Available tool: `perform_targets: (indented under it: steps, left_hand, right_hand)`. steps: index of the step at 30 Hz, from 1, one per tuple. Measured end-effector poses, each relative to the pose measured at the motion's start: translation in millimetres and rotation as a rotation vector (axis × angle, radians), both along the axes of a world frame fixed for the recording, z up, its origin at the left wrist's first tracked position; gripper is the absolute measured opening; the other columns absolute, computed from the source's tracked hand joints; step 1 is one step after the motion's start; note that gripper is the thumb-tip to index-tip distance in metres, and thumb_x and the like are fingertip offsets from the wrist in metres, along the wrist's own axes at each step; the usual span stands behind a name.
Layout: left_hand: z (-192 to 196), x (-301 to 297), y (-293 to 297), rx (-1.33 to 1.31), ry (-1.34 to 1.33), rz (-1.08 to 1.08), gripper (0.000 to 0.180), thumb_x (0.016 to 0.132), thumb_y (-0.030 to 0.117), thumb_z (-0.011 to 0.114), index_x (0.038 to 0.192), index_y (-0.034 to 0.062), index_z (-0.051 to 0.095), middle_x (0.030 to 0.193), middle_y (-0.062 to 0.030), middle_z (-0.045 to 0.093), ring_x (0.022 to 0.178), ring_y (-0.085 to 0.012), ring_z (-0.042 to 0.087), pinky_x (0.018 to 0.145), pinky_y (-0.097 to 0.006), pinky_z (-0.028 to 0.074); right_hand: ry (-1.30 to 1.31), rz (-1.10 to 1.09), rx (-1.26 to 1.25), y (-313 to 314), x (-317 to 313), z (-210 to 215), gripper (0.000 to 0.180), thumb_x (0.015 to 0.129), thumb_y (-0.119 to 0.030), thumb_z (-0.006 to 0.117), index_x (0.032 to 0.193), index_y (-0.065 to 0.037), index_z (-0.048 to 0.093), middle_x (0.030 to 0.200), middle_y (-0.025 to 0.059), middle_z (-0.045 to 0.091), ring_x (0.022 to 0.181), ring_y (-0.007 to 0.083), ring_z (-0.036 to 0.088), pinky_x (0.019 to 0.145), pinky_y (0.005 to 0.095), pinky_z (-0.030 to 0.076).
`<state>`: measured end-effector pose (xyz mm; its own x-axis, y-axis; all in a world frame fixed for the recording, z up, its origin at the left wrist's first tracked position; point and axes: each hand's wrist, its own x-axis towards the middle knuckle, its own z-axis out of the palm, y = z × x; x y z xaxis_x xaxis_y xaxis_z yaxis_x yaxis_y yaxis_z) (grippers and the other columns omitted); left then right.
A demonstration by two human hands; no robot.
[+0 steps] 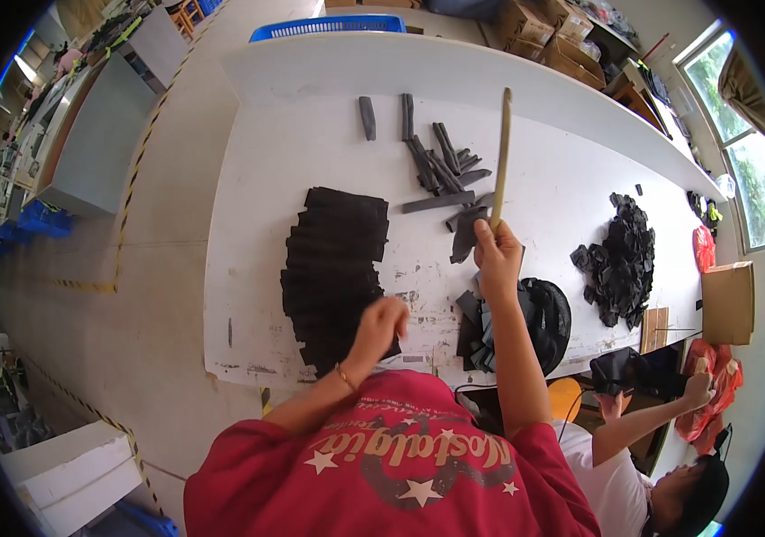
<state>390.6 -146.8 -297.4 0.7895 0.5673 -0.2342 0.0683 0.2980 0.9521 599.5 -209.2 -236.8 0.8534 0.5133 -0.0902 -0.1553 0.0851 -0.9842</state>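
My right hand (497,255) is closed round a long, thin pale-yellow stick (504,148), which points away from me over the table. A dark grey fabric piece (465,234) lies just left of that hand; I cannot tell whether it is gripped too. My left hand (384,324) is curled at the near right edge of a spread of overlapping black fabric pieces (336,259). Its fingertips are partly hidden, so anything between them does not show. Several rolled or folded dark grey fabric strips (436,168) lie scattered farther back.
A heap of small black pieces (622,259) lies on the white table (266,152) at right. Near my right forearm are a black mesh item (545,324) and grey pieces (476,336). A co-worker (646,483) sits at lower right. A raised white ledge (355,63) borders the back.
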Motion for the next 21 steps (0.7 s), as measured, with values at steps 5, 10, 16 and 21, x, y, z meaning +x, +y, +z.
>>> perform_targets:
  steps: [5,10,16,21]
  left_hand:
    - [41,71,54,0.016,-0.268,0.227,0.018,0.095,0.019,0.056,0.099,0.0017,0.060,0.080,0.0008,0.058,0.076,-0.0063,0.055,0.070,-0.020,0.044]
    - [31,79,55,-0.032,-0.229,0.073,0.019,0.095,0.022,0.056,0.093,0.0037,0.062,0.083,0.0049,0.056,0.078,-0.0034,0.050,0.069,-0.020,0.042]
    - [24,82,31,-0.060,-0.195,0.040,0.030,0.097,0.032,0.052,0.107,0.0042,0.056,0.094,0.0019,0.057,0.086,-0.0040,0.053,0.069,-0.020,0.043]
    - [-13,47,-8,-0.192,-0.047,-0.309,0.032,0.100,0.034,0.045,0.094,0.0032,0.054,0.058,0.0001,0.049,0.046,-0.0069,0.042,0.043,-0.021,0.034]
  right_hand:
    - [-0.031,0.230,-0.147,-4,-35,-5,0.017,0.091,-0.021,0.064,0.086,-0.005,0.060,0.057,-0.0099,0.040,0.049,-0.0003,0.032,0.044,0.0197,0.023]
    - [0.013,0.254,-0.135,-6,-45,-9,0.018,0.091,-0.021,0.063,0.087,-0.003,0.061,0.059,-0.0099,0.042,0.052,0.0001,0.034,0.045,0.0200,0.025]
    - [-0.080,0.140,-0.097,2,-53,-19,0.014,0.093,-0.017,0.061,0.086,-0.006,0.059,0.059,-0.0103,0.040,0.049,-0.0007,0.031,0.043,0.0189,0.023]
    - [-0.091,-0.020,-0.093,18,-18,-9,0.020,0.092,-0.021,0.062,0.083,-0.004,0.060,0.060,-0.0087,0.041,0.052,0.0009,0.033,0.045,0.0202,0.024]
